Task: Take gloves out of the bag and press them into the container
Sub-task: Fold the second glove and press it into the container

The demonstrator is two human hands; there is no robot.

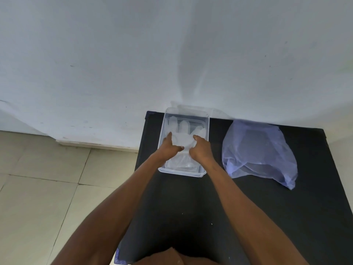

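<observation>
Two hands work over one black table (pixel 267 217), which fills the near and right part of the view and stands against a pale wall (pixel 114 54), with tiled floor (pixel 38 188) to the left. On the table's right side lies a limp translucent blue bag (pixel 257 150), slumped flat and well apart from the hands; whether any gloves remain in it cannot be told, though dim shapes show through the plastic. To the left of the bag, at the table's far edge, sits a clear plastic container (pixel 204 119), open at the top. Inside it lies a whitish translucent glove (pixel 183 138), its fingers spread toward the far wall and its cuff bunched toward the near end. The left hand (pixel 169 149) rests on the glove's left side with the thumb stretched forward and the fingers curled down onto the material. The right hand (pixel 201 151) mirrors it on the right side, fingers folded down on the glove. Both hands are closed on the glove's middle; pinching or merely pushing, I cannot tell.

By my reading, the pressing step is in hand: the glove is already in the container and is being flattened. The next move likely calls for letting go, then reaching right to the bag, provided another glove is there.
</observation>
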